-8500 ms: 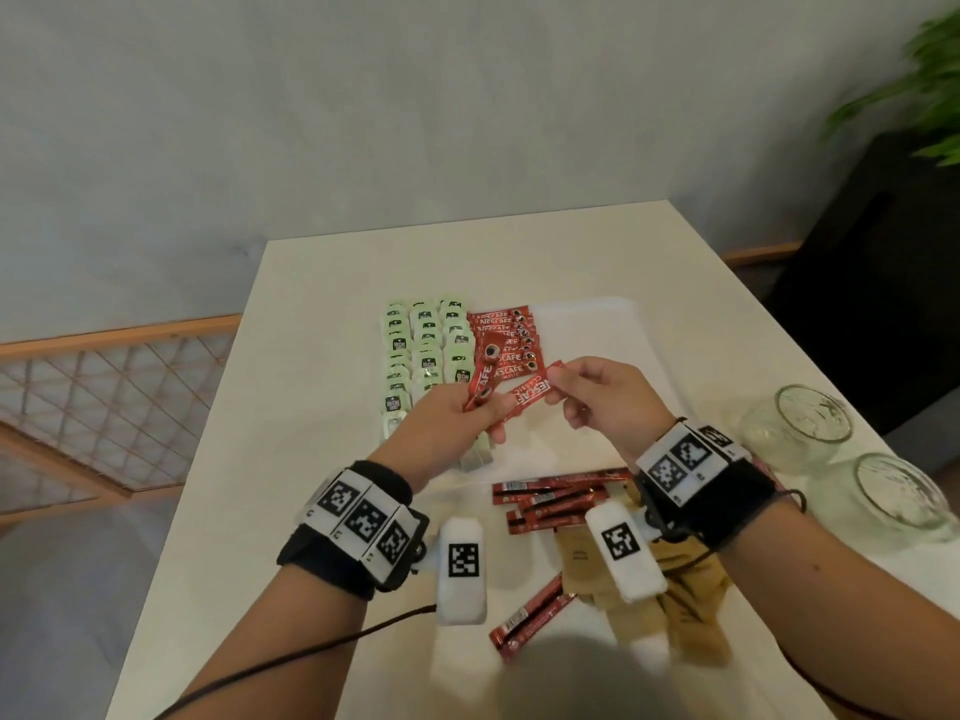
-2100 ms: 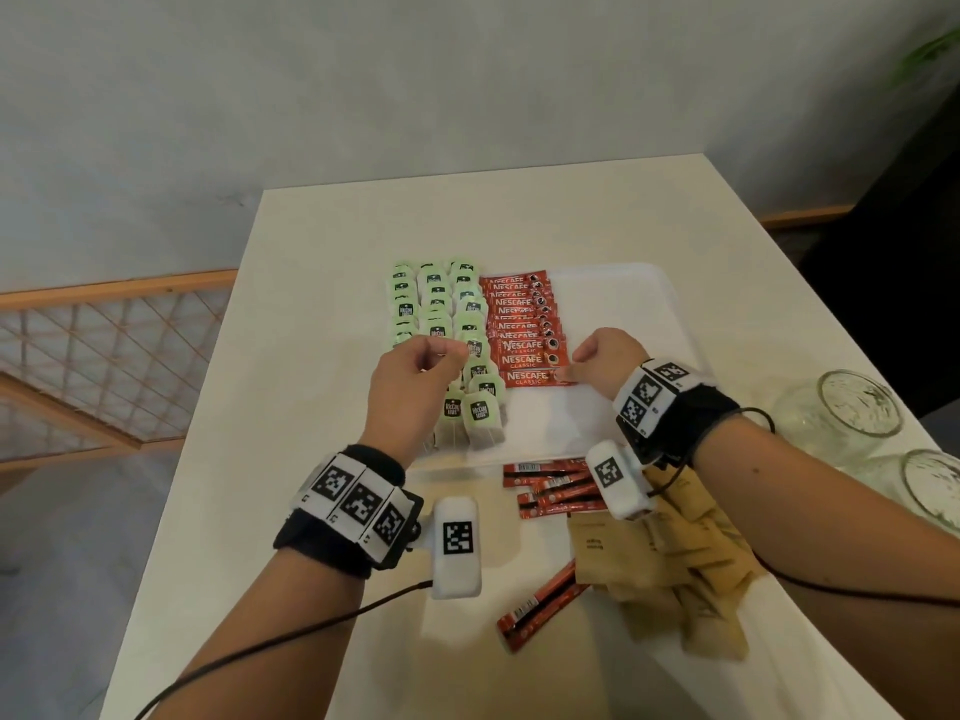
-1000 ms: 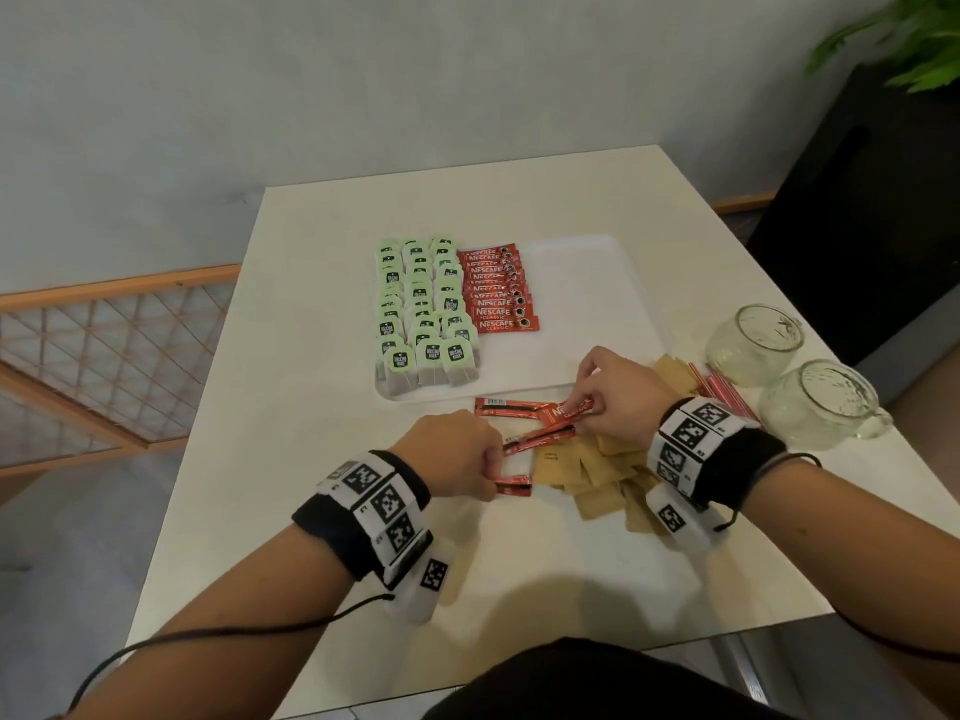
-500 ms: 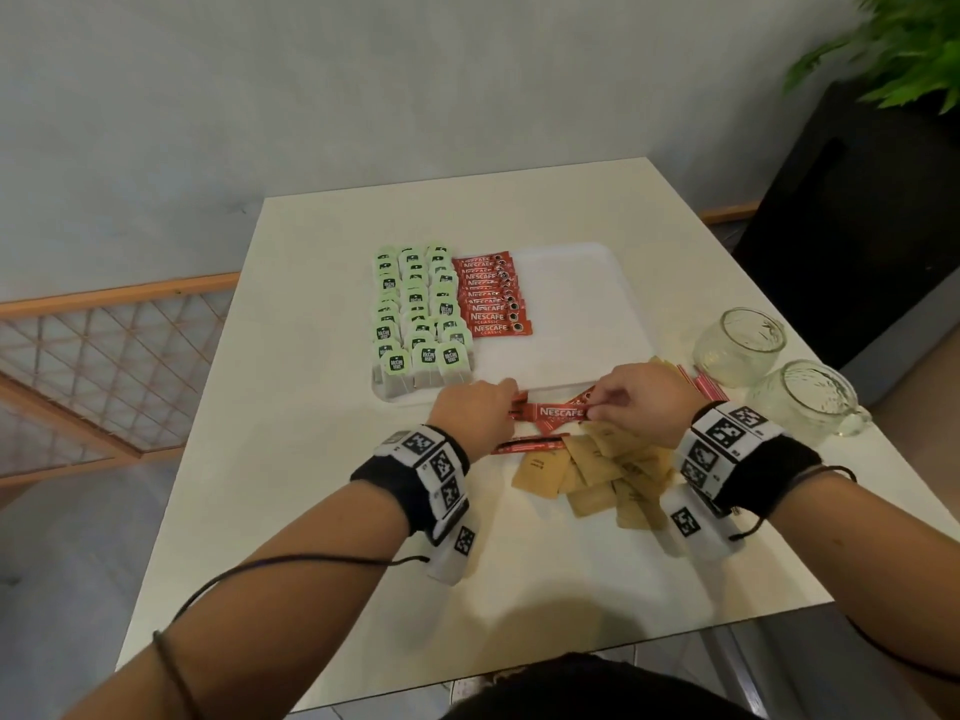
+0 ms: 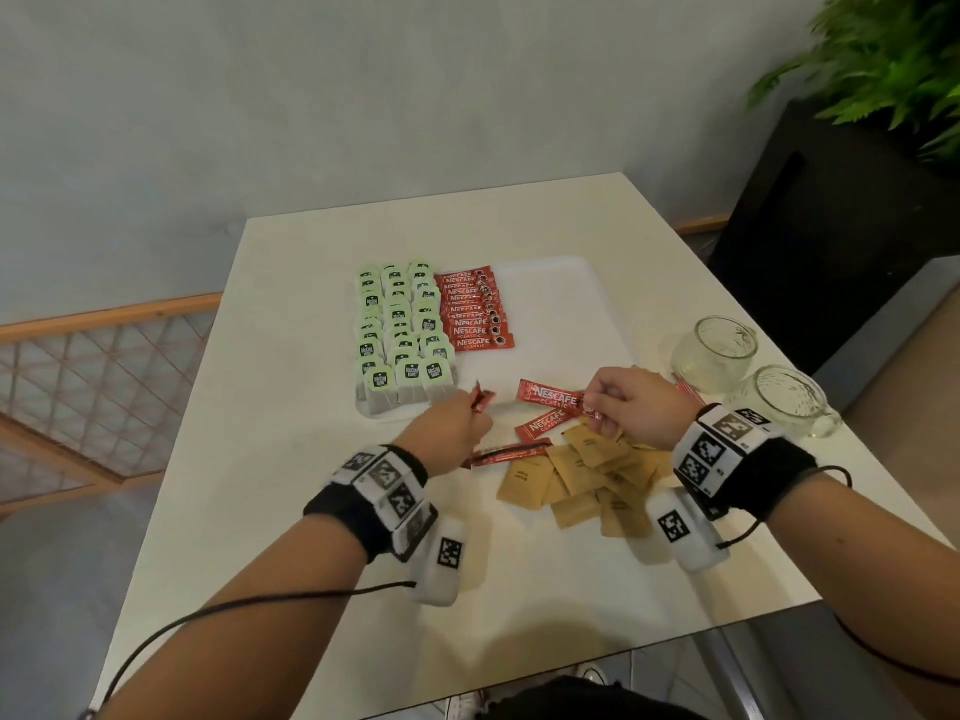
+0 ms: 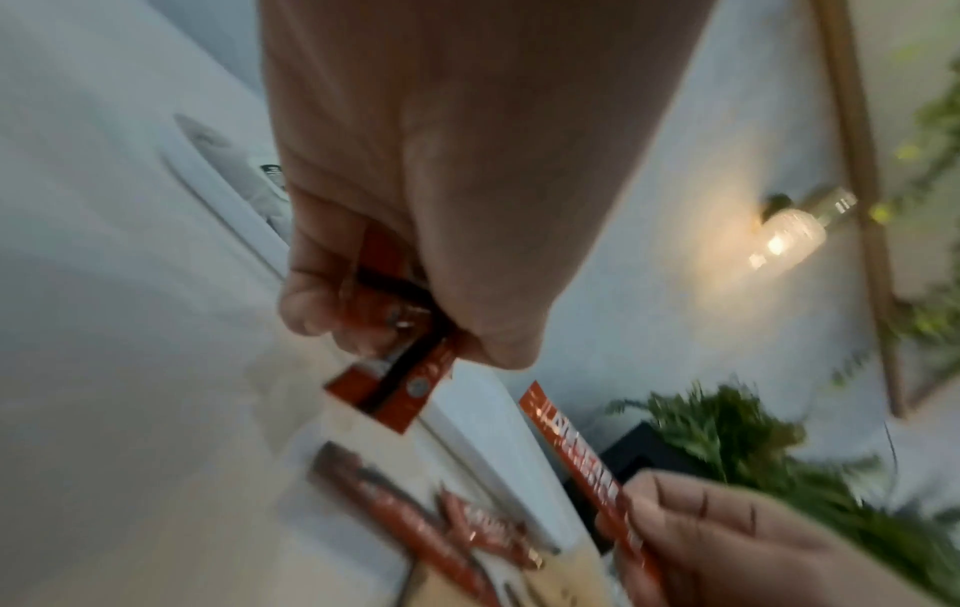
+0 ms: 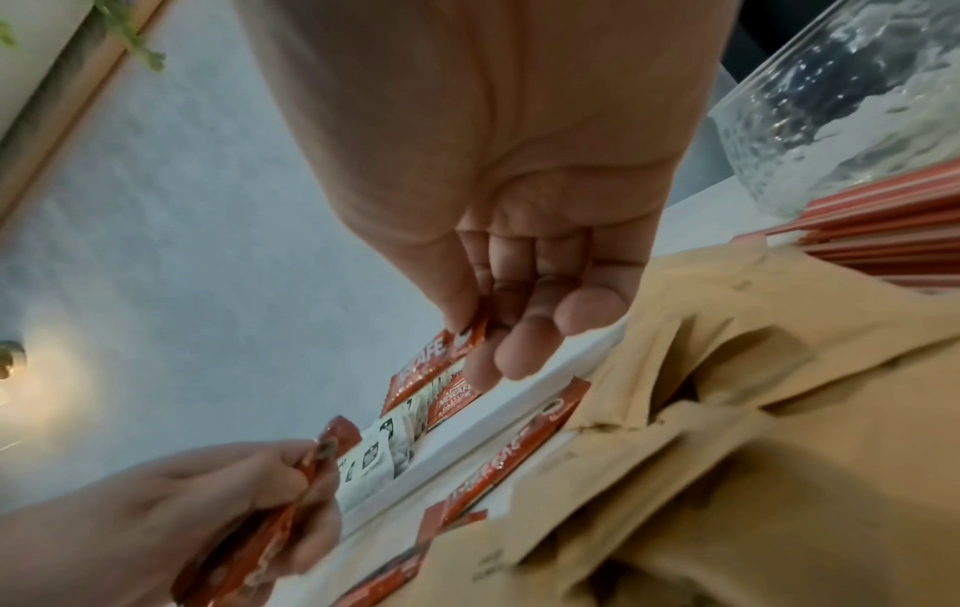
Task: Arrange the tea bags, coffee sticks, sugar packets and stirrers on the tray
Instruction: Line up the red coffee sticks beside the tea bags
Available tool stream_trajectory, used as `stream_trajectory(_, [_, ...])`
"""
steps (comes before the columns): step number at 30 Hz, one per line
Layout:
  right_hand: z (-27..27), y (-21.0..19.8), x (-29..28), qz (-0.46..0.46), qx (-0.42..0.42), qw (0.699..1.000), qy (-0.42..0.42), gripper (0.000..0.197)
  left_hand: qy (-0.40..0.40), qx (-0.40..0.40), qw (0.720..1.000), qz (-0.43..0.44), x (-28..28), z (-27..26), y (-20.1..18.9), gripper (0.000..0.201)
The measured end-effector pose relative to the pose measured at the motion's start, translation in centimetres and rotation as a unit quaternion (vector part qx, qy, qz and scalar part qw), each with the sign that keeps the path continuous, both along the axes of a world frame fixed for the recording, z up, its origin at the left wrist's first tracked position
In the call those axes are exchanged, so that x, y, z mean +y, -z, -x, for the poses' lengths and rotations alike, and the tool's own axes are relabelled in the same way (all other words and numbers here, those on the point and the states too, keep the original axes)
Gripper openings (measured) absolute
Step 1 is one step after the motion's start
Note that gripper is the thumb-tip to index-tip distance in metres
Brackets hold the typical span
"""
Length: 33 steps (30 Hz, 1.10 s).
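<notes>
A white tray (image 5: 550,298) holds rows of green-tagged tea bags (image 5: 400,330) on its left and a column of red coffee sticks (image 5: 475,314) beside them. At the tray's near edge my left hand (image 5: 475,415) grips a couple of red coffee sticks (image 6: 400,369). To its right, my right hand (image 5: 597,402) pinches the end of one coffee stick (image 5: 550,396) between thumb and fingers (image 7: 467,328). Two more loose coffee sticks (image 5: 545,423) lie on the table below it. Brown sugar packets (image 5: 587,475) are piled under my right wrist. Red-striped stirrers (image 7: 883,230) lie beside that pile.
Two glass mugs (image 5: 714,350) (image 5: 784,400) stand at the table's right edge, close to my right wrist. The right half of the tray is bare. A black cabinet (image 5: 831,226) with a plant stands beyond the table's right side.
Both hands have come up off the table with coffee sticks. The right hand now holds one stick out flat near the tray's front edge, and fewer loose sticks lie on the table.
</notes>
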State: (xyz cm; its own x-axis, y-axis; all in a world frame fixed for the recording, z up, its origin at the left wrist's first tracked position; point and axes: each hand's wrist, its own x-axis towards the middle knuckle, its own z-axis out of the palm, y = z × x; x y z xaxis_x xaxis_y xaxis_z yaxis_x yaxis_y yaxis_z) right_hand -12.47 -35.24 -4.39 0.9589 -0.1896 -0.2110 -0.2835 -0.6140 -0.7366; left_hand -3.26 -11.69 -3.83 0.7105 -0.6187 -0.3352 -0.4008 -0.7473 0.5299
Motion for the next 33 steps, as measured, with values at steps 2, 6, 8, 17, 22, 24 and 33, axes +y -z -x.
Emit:
stream_trajectory(2, [-0.2,-0.1,0.0,-0.012,-0.014,1.0,-0.003,0.014,-0.083,0.061,0.989,0.106,0.4,-0.5,-0.3,0.019])
stream_trajectory(6, [-1.0,-0.7,0.4,-0.037,-0.037,0.998,-0.024,0.015,-0.135,0.092,0.966,0.202,0.4,-0.5,-1.2,0.031])
stream_trajectory(8, [-1.6,-1.0,0.7,-0.038,-0.039,0.997,-0.045,0.014,-0.131,0.095,0.96,0.23,0.2,-0.2,-1.7,0.031])
stream_trajectory(17, [-4.2,-2.6,2.8,-0.077,-0.014,0.993,-0.085,0.016,-0.13,0.017,0.957,0.258,-0.9,-0.4,-1.5,0.024])
stream_trajectory(22, [-5.5,-3.3,3.8,-0.107,-0.018,0.99,-0.088,0.014,-0.139,-0.015,0.952,0.274,-1.1,-1.1,-1.8,0.019])
stream_trajectory(24, [-5.7,-3.7,3.1,-0.111,-0.025,0.992,-0.05,0.015,-0.16,-0.004,0.945,0.286,-0.7,-1.6,-2.0,0.022])
stream_trajectory(33, [-7.7,-2.3,1.4,-0.15,-0.002,0.988,0.019,0.014,-0.192,0.115,0.927,0.301,0.1,-3.7,-2.6,0.022])
